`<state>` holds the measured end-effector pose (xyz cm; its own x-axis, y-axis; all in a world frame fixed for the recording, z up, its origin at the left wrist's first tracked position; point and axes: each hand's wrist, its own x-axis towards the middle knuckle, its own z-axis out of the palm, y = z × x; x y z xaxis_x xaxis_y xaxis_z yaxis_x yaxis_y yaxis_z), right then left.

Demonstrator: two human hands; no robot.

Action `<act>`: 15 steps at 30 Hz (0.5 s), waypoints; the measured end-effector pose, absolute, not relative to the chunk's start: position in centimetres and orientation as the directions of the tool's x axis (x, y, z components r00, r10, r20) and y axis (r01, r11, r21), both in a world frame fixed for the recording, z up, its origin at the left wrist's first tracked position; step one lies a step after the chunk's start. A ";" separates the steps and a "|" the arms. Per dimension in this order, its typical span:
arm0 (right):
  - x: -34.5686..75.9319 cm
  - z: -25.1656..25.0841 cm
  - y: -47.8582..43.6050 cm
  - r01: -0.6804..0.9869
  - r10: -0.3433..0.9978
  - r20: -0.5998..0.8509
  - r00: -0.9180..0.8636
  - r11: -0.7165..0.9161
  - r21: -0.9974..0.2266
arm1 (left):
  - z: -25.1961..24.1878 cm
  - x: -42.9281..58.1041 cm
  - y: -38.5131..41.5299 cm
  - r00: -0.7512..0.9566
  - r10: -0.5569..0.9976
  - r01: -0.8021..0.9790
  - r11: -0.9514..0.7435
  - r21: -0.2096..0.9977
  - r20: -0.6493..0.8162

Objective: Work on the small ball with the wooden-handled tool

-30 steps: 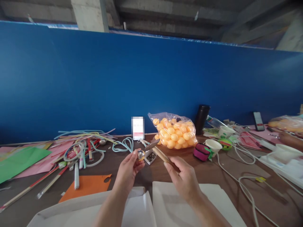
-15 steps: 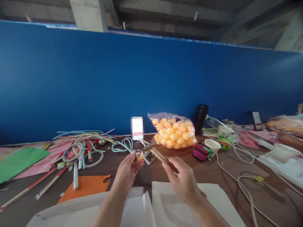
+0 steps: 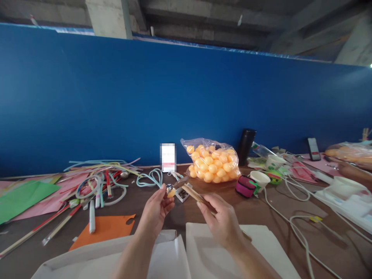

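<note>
The left hand (image 3: 155, 212) pinches the shiny ball (image 3: 170, 190) in its fingers above the counter (image 3: 183, 214), short of its back edge; the right hand (image 3: 218, 217)'s fingers wrap the hammer (image 3: 193, 192), its head beside the ball, contact unclear; both are taken up, neither yet set down.

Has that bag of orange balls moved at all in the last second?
No. The bag of orange balls keeps its place beside the black bottle; both drift slightly left in the picture together, so the camera likely shifted.
</note>
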<state>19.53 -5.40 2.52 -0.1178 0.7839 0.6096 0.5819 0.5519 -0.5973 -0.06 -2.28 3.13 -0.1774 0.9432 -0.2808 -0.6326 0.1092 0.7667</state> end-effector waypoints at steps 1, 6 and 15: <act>19.5 2.5 -5.4 0.579 0.785 0.609 -0.109 0.549 -0.603 | 3.1 -0.1 -2.3 -0.178 0.943 -0.632 0.109 0.767 -0.280; 19.5 2.3 -5.3 0.611 0.808 0.574 -0.132 0.522 -0.595 | 3.0 -0.1 -2.3 -0.176 0.944 -0.640 0.105 0.761 -0.279; 19.7 2.5 -5.4 0.562 0.784 0.616 -0.084 0.547 -0.621 | 3.3 -0.1 -2.4 -0.168 0.946 -0.655 0.105 0.748 -0.279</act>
<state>19.70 -5.40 2.50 -0.0836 0.7837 0.6155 0.5615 0.5473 -0.6206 -0.09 -2.38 3.31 -0.1676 0.9455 -0.2790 -0.6554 0.1045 0.7480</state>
